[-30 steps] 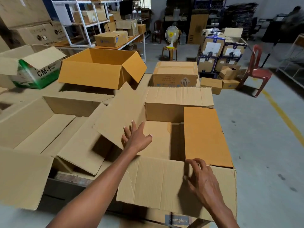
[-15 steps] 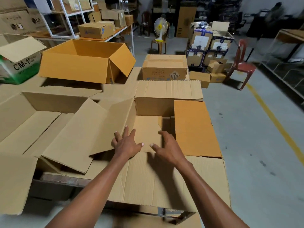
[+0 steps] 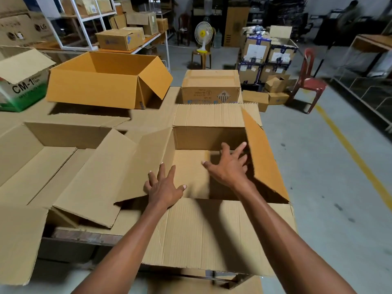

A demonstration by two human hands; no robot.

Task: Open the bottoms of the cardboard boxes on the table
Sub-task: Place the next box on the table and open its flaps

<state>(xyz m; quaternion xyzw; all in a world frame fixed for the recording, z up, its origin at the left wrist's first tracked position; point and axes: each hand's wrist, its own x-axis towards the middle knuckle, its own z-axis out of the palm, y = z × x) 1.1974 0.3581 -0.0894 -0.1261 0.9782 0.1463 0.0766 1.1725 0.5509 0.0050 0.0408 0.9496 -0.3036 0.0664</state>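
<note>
Both hands, left hand [image 3: 164, 188] and right hand [image 3: 228, 166], reach spread-fingered and empty into the open cardboard box [image 3: 212, 234] on the bench [image 3: 148, 119].

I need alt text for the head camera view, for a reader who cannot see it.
Two bare arms reach into an open cardboard box on a table: the left hand and right hand are spread open inside it. More open boxes stand behind.

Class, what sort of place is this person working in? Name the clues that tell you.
Most likely a warehouse or packing storeroom: open cardboard boxes cover the table, white metal shelving holds more cartons, and taped parcels are stacked on the bare concrete floor.
</note>
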